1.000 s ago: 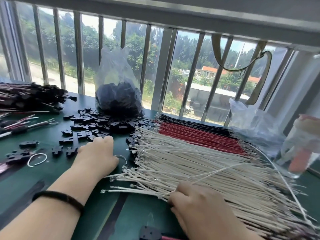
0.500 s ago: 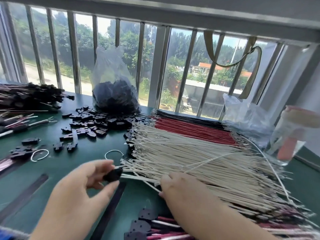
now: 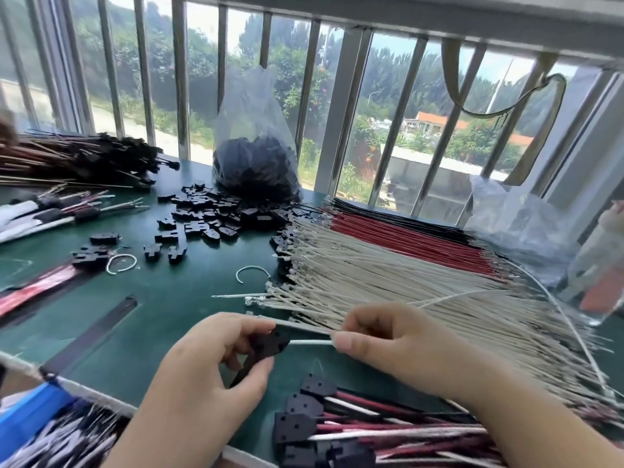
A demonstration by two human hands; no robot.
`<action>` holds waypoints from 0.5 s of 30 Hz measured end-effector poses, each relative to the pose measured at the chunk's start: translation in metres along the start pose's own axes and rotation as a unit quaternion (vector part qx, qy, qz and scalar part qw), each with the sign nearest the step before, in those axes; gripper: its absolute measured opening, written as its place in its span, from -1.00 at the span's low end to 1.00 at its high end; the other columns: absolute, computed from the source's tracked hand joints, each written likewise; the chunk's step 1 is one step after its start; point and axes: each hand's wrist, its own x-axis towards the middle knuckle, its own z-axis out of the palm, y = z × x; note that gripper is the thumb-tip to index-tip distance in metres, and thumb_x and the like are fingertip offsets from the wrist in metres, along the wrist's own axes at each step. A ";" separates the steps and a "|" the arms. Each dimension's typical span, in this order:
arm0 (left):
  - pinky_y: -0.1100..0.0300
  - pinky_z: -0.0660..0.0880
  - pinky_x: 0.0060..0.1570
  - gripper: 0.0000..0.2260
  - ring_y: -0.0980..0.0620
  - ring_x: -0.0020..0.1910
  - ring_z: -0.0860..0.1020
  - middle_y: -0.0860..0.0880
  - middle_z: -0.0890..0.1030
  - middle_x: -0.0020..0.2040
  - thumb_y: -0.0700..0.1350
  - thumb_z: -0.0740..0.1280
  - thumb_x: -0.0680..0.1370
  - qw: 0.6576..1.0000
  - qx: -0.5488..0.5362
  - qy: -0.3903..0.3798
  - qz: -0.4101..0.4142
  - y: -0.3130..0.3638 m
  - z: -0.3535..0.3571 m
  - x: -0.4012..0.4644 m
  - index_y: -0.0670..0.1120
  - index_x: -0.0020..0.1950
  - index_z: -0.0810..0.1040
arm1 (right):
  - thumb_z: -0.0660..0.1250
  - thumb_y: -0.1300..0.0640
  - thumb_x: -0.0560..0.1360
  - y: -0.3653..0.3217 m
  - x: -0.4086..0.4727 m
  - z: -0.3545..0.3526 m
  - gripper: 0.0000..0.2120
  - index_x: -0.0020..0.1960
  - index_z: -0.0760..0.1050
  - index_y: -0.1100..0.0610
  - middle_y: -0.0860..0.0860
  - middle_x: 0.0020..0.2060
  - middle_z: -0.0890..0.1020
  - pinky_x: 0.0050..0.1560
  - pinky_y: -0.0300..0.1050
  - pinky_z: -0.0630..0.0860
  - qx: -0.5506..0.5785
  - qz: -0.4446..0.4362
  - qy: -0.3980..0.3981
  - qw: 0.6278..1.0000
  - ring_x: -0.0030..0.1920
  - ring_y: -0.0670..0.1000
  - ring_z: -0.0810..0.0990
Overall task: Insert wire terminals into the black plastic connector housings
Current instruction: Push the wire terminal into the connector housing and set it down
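The black housing [image 3: 268, 344] sits pinched between the thumb and fingers of the left hand [image 3: 206, 376], just in front of the pile of white wires [image 3: 405, 292]. The right hand [image 3: 388, 346] pinches one white wire [image 3: 310, 342] beside the housing, on its right. The wire's long axis runs level, left to right, its tip touching the housing's right edge. Seating the terminal likely means a straight push leftward; whether it has entered a slot cannot be told.
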 end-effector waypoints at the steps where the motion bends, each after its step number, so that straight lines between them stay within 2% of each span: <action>1: 0.51 0.41 -0.28 -0.60 0.17 -0.35 0.52 0.18 0.63 -0.26 -0.17 0.53 0.27 0.999 -0.030 0.006 -0.011 -0.001 0.000 -0.002 0.28 -0.06 0.58 | 0.29 -0.38 0.35 0.004 0.000 0.001 -0.58 -0.34 0.44 -0.02 -0.15 -0.51 0.38 -0.38 -0.39 0.31 -0.008 -0.023 0.038 0.999 -0.47 -0.17 0.33; 3: 0.25 0.54 -0.23 -0.67 0.00 -0.30 0.58 0.07 0.67 -0.26 0.06 0.44 0.19 0.991 -0.118 0.017 -0.056 -0.002 -0.002 -0.003 0.26 -0.06 0.60 | 0.25 -0.37 0.32 0.007 0.000 0.001 -0.56 -0.39 0.42 0.00 -0.12 -0.55 0.27 -0.43 -0.35 0.26 -0.008 -0.052 0.112 0.992 -0.50 -0.14 0.25; 5: 0.08 0.58 -0.17 -0.63 -0.10 -0.22 0.60 0.00 0.67 -0.19 0.16 0.36 0.17 0.989 -0.137 0.005 -0.058 -0.003 -0.003 -0.003 0.25 -0.03 0.61 | 0.15 -0.44 0.37 0.007 -0.003 0.000 -0.55 -0.25 0.56 -0.11 -0.07 -0.54 0.27 -0.39 -0.27 0.31 -0.010 -0.052 0.116 0.992 -0.49 -0.06 0.31; 7: 0.15 0.55 -0.11 -0.69 0.05 -0.17 0.60 0.12 0.65 -0.10 0.11 0.38 0.24 0.994 -0.100 -0.020 -0.028 0.000 -0.002 -0.002 0.30 -0.03 0.61 | -0.02 -0.55 0.36 0.007 -0.006 -0.001 -0.47 -0.07 0.57 -0.28 0.00 -0.52 0.42 -0.28 -0.13 0.48 -0.044 -0.042 0.080 0.995 -0.43 0.06 0.49; 8: 0.27 0.52 -0.09 -0.73 0.16 -0.14 0.59 0.21 0.63 -0.08 0.06 0.39 0.29 0.996 -0.079 -0.029 -0.011 0.001 -0.001 -0.001 0.30 -0.04 0.62 | -0.07 -0.58 0.34 0.006 -0.008 -0.001 -0.43 -0.05 0.56 -0.31 0.03 -0.49 0.50 -0.27 -0.09 0.51 -0.052 -0.038 0.066 0.996 -0.41 0.06 0.53; 9: 0.44 0.46 -0.13 -0.75 0.26 -0.12 0.56 0.29 0.60 -0.07 0.02 0.37 0.32 0.998 -0.057 -0.033 0.004 0.002 0.001 -0.001 0.31 -0.06 0.62 | -0.09 -0.60 0.32 0.004 -0.010 -0.001 -0.40 -0.07 0.57 -0.31 0.03 -0.51 0.51 -0.31 -0.09 0.50 -0.054 -0.038 0.063 0.996 -0.46 0.05 0.50; 10: 0.53 0.40 -0.14 -0.75 0.33 -0.13 0.54 0.33 0.58 -0.07 0.01 0.34 0.35 0.999 -0.039 -0.036 0.011 0.003 0.003 -0.001 0.33 -0.06 0.59 | -0.08 -0.59 0.32 0.003 -0.011 -0.001 -0.40 -0.09 0.58 -0.29 0.02 -0.55 0.46 -0.37 -0.12 0.45 -0.054 -0.039 0.070 0.995 -0.51 0.02 0.44; 11: 0.54 0.39 -0.16 -0.76 0.32 -0.17 0.54 0.32 0.59 -0.10 0.02 0.31 0.37 0.999 -0.031 -0.041 0.009 0.005 0.004 -0.001 0.35 -0.06 0.56 | -0.05 -0.56 0.35 0.002 -0.011 -0.001 -0.43 -0.08 0.59 -0.27 0.03 -0.55 0.44 -0.40 -0.16 0.43 -0.058 -0.040 0.079 0.994 -0.52 0.02 0.41; 13: 0.48 0.41 -0.28 -0.78 0.17 -0.34 0.55 0.22 0.62 -0.26 0.02 0.24 0.43 0.998 -0.046 -0.033 0.007 0.008 0.006 -0.002 0.33 -0.04 0.53 | 0.07 -0.36 0.46 0.001 -0.010 -0.002 -0.60 0.01 0.59 -0.21 -0.02 -0.45 0.53 -0.34 -0.27 0.45 -0.067 -0.048 0.094 0.992 -0.45 -0.05 0.51; 14: 0.47 0.41 -0.35 -0.80 0.12 -0.42 0.53 0.17 0.62 -0.34 -0.01 0.21 0.44 0.998 -0.060 -0.020 0.008 0.009 0.006 -0.003 0.29 -0.05 0.51 | 0.16 -0.16 0.52 0.001 -0.010 -0.002 -0.74 0.05 0.60 -0.19 -0.08 -0.39 0.58 -0.29 -0.33 0.47 -0.061 -0.052 0.100 0.992 -0.39 -0.12 0.56; 15: 0.46 0.40 -0.40 -0.82 0.09 -0.48 0.51 0.13 0.62 -0.39 -0.02 0.19 0.45 0.997 -0.076 -0.006 0.007 0.011 0.007 -0.002 0.25 -0.08 0.50 | 0.21 0.07 0.56 0.001 -0.010 -0.002 -0.75 0.06 0.59 -0.22 -0.14 -0.34 0.61 -0.21 -0.40 0.46 -0.049 -0.060 0.100 0.992 -0.30 -0.18 0.59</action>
